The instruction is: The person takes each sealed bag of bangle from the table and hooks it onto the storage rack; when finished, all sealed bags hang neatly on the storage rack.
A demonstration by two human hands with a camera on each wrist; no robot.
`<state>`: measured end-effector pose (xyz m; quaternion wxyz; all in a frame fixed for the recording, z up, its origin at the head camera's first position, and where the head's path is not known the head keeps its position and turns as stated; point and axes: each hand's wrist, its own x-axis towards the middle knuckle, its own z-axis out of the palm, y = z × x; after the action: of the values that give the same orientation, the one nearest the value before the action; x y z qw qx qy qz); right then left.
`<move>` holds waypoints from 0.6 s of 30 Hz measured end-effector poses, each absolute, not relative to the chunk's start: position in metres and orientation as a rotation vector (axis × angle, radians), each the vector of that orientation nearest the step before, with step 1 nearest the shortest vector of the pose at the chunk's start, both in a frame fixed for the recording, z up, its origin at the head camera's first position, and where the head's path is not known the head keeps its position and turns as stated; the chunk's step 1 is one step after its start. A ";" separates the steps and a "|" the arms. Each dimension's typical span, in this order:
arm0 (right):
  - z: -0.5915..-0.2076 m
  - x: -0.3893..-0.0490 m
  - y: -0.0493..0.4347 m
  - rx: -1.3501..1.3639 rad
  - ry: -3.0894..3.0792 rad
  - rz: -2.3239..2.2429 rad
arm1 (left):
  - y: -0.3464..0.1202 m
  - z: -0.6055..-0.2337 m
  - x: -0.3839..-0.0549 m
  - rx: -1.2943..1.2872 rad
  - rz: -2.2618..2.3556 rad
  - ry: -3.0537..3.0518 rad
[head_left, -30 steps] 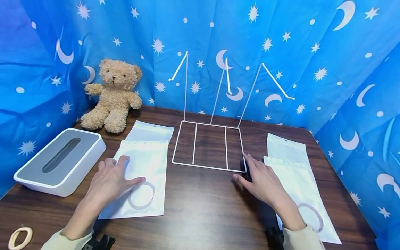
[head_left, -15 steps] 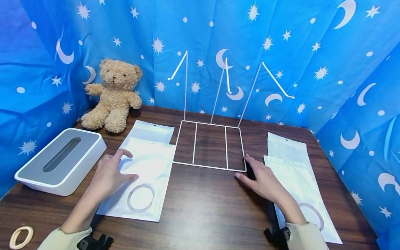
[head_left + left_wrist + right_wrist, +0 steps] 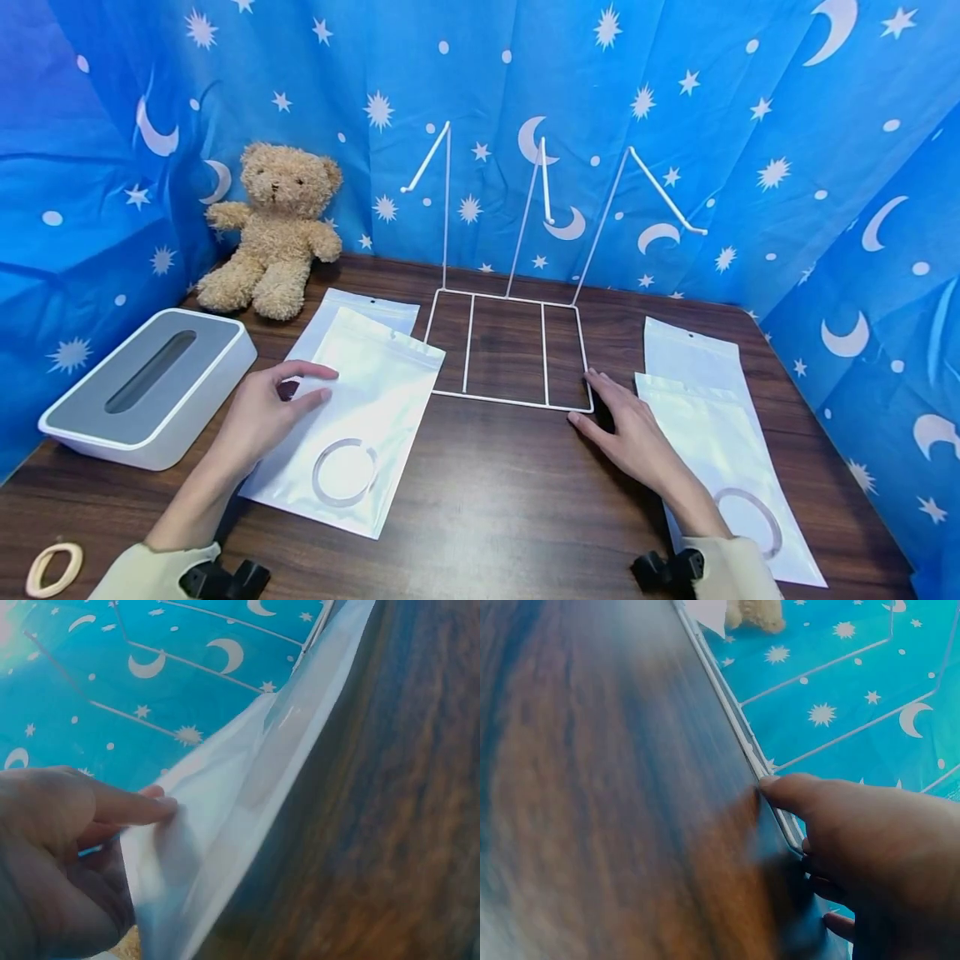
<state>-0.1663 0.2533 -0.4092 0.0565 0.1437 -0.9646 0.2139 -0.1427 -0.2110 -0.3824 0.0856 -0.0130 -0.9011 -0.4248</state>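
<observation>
A: Which thing is the largest?
B: The blue curtain [image 3: 480,67], behind the white wire rack [image 3: 544,354]. The desk [image 3: 480,500] carries this rack.
A: And beside the rack?
B: Well to its left are a grey-topped box [image 3: 176,387] and, farther back, a teddy bear [image 3: 272,221]. Nearer on its left, the upper packet [image 3: 367,400] overlaps a lower packet [image 3: 375,311] and hides the rack's near left corner. Two other packets [image 3: 712,450] overlap right of the rack.
A: The hands?
B: Left of the rack, the left hand [image 3: 270,408] is at the upper packet, thumb and forefinger close; whether this grip pinches, I cannot tell. The right hand [image 3: 630,425] touches the rack's near right corner, its grip apart.
A: The smallest?
B: A beige ring [image 3: 36,573], far left of the rack, on the near side.
</observation>
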 end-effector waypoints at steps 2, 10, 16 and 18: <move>-0.410 -0.166 0.254 0.444 -2.915 0.653 | -0.210 -0.383 -0.143 -0.089 -1.283 -2.649; -0.413 -0.168 0.258 0.466 -2.835 0.713 | -0.208 -0.382 -0.143 -0.264 -1.326 -2.552; -0.415 -0.168 0.260 0.474 -2.782 0.712 | -0.204 -0.379 -0.141 -0.318 -1.335 -2.468; -0.416 -0.167 0.259 0.477 -2.777 0.710 | -0.201 -0.377 -0.139 -0.347 -1.332 -2.397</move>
<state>-0.1670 0.2590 -0.4158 0.1176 0.1632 -0.9491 0.2425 -0.1392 -0.2014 -0.3770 0.1877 -0.1232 -0.8519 -0.4732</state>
